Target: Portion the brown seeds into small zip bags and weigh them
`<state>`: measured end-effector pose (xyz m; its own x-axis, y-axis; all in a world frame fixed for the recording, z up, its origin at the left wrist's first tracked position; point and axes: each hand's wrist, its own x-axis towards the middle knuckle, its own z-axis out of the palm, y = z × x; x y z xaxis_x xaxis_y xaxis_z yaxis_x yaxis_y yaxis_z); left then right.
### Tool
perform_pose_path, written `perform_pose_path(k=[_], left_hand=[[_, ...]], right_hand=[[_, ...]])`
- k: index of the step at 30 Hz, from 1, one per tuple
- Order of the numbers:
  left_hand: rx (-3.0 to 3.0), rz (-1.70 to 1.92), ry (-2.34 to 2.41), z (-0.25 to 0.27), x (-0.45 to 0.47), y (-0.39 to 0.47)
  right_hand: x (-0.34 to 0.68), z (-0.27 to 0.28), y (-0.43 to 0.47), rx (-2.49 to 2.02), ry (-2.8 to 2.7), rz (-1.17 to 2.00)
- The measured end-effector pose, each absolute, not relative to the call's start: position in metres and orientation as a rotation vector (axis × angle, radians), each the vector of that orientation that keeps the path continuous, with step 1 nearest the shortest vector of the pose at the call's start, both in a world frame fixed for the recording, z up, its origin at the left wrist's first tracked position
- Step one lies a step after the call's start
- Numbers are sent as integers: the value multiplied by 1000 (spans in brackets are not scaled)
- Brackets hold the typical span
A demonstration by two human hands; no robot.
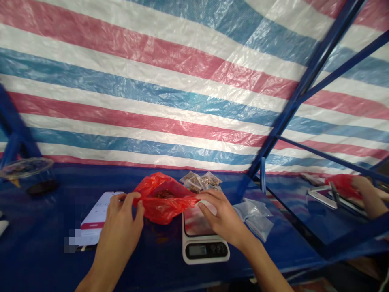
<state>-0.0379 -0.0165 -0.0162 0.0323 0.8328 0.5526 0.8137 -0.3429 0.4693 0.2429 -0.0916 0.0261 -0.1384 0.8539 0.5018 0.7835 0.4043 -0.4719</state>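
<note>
A red plastic bag (161, 211) with small brownish bits inside stands on the blue table, its mouth spread apart. My left hand (123, 217) pinches the left edge of the bag's mouth. On the other side, my right hand (220, 213) grips the right edge between thumb and fingers, above a white kitchen scale (206, 257). The scale's display is lit, but its digits are too blurred to read. Behind the scale lie several small clear bags (200, 181) filled with brownish pieces. Flat clear plastic bags (255, 217) rest to the right of my right hand.
A phone (94, 219) with a lit screen lies left of my left hand. Farther left is a clear plastic container (36, 178). Blue metal bars (291, 105) rise at the right, before a striped tarp (152, 85). Beyond them, another person's hand (369, 194) is near a red bag.
</note>
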Motion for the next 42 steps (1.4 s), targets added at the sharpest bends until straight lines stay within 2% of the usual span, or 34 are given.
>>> perform_pose_path(k=[7,9,13,15,19,24,27,30,32,35,42], left_hand=[[2397,1293,1751,-9,-35,-20],[2471,1318,1597,-4,-26,-25],[2633,981,1061,6,-5,-41],[2634,793,976,9,1,-49],[2653,636,1056,6,5,-55],[2759,500,1181,-2,6,-49],[2782,557,1277,1,7,-46],[2779,768,1410,8,10,-50],[2770,849,1325,8,15,-56],[2808,765,1119,1,22,-65],[2848,558,1165,-6,6,-51]], right_hand=[[353,-20,-123,-1816,-1732,-227],[367,-33,-127,-1894,-1740,-262],[378,-50,-124,-1874,-1728,-205],[380,-53,-122,-1832,-1695,-143],[377,-48,-123,-1807,-1620,-121],[351,-25,-123,-1682,-1560,-317],[327,-8,-119,-1603,-1540,-371],[304,5,-112,-1531,-1539,-384],[292,10,-109,-1493,-1536,-378],[281,12,-105,-1466,-1556,-365],[280,8,-101,-1449,-1557,-361]])
